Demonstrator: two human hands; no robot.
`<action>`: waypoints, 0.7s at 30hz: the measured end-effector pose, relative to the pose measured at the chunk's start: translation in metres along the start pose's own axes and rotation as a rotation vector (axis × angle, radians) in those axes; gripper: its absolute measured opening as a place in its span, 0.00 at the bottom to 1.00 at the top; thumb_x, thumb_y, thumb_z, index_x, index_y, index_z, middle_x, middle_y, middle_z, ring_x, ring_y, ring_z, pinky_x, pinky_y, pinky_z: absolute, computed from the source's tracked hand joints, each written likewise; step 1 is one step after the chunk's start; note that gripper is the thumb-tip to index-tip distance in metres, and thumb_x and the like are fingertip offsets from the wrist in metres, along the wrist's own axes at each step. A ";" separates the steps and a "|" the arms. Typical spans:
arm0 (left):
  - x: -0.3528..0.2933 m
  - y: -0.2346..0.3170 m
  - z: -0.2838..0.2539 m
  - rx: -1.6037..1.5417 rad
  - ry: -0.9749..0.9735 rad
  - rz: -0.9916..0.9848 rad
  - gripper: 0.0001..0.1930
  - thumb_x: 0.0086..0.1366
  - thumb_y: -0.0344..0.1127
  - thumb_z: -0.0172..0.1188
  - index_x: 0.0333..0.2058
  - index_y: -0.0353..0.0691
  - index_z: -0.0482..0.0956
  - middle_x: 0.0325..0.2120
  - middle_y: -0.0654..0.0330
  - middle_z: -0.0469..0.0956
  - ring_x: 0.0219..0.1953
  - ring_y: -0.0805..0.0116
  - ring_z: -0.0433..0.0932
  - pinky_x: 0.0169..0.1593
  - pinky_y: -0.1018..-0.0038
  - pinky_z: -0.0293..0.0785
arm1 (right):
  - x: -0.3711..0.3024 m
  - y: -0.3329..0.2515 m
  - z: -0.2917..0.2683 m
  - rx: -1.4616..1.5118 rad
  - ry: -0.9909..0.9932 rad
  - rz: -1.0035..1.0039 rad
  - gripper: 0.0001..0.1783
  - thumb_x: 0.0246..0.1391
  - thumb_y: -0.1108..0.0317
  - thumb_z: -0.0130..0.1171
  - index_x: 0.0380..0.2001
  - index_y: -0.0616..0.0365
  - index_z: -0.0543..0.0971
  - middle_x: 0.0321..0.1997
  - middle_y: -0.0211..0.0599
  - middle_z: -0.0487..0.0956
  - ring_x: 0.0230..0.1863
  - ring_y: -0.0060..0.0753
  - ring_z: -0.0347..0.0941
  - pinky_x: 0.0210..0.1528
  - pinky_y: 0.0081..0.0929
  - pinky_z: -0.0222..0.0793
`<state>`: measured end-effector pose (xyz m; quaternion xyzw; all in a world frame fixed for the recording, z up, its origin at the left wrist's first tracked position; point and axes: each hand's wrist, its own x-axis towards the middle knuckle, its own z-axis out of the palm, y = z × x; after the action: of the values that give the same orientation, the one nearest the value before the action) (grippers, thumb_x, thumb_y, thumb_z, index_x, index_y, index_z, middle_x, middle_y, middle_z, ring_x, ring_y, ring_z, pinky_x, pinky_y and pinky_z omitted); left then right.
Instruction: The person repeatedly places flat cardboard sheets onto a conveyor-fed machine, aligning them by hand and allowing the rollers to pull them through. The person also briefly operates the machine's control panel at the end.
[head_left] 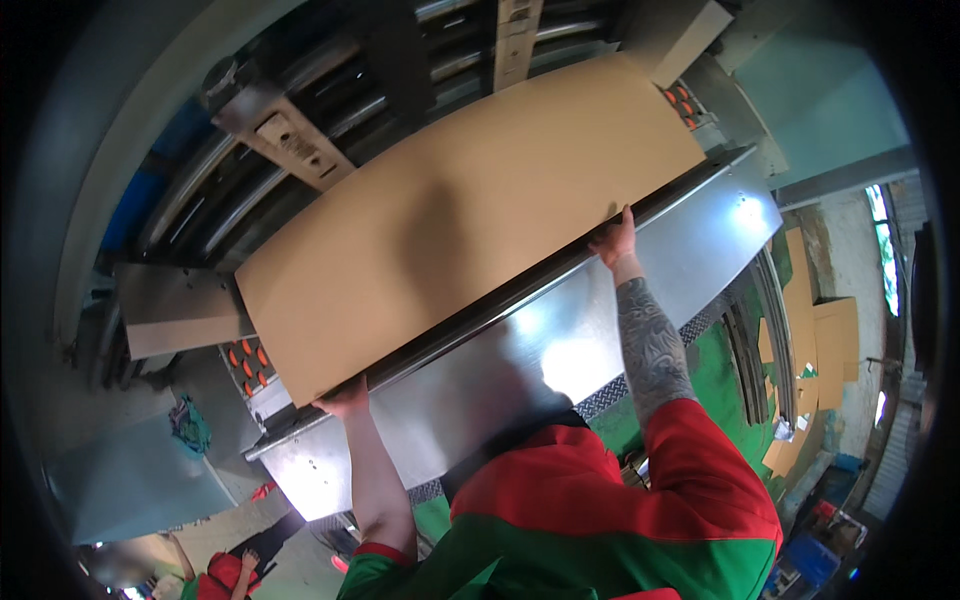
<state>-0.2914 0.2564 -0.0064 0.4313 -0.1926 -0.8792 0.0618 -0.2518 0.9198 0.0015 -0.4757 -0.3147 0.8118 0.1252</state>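
Note:
A large brown cardboard sheet (540,170) lies flat across the machine feed in front of me, and a shadow falls over its middle. My left hand (345,397) grips the near edge by the left corner. Farther right along the same edge, my right hand (616,240) has its fingers closed at the sheet's rim. Part of the fingers on both hands is hidden at the edge. A dark bar (470,325) runs along this edge, and a shiny metal plate (450,390) slopes towards me below it.
Metal side guides (185,310) and orange rollers (247,365) flank the sheet. Beyond it are machine bars and an upright bracket (285,135). Cardboard pieces (835,340) lean at the right over a green floor (705,400). Another person (225,575) is at the lower left.

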 end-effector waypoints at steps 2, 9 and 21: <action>0.003 -0.007 -0.001 -0.007 0.036 -0.015 0.47 0.67 0.72 0.32 0.76 0.47 0.55 0.78 0.54 0.50 0.80 0.49 0.45 0.77 0.38 0.37 | 0.004 -0.001 0.003 0.055 0.009 0.019 0.65 0.60 0.16 0.33 0.81 0.57 0.35 0.86 0.47 0.36 0.85 0.59 0.27 0.79 0.68 0.24; 0.043 -0.017 0.004 0.144 0.038 0.070 0.41 0.70 0.69 0.34 0.72 0.51 0.66 0.72 0.55 0.63 0.75 0.45 0.57 0.72 0.32 0.52 | 0.076 0.037 0.008 0.333 0.168 -0.131 0.52 0.67 0.23 0.18 0.78 0.49 0.56 0.83 0.42 0.55 0.80 0.62 0.52 0.72 0.81 0.46; 0.031 -0.027 0.029 0.120 0.103 -0.049 0.40 0.68 0.71 0.36 0.67 0.52 0.72 0.67 0.56 0.71 0.69 0.45 0.68 0.68 0.33 0.63 | 0.071 0.033 0.027 0.374 0.089 -0.255 0.33 0.72 0.41 0.41 0.62 0.56 0.74 0.61 0.40 0.80 0.60 0.46 0.77 0.61 0.48 0.76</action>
<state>-0.3316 0.2810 -0.0240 0.4835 -0.2309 -0.8440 0.0244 -0.3081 0.9192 -0.0587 -0.4359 -0.2104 0.8118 0.3267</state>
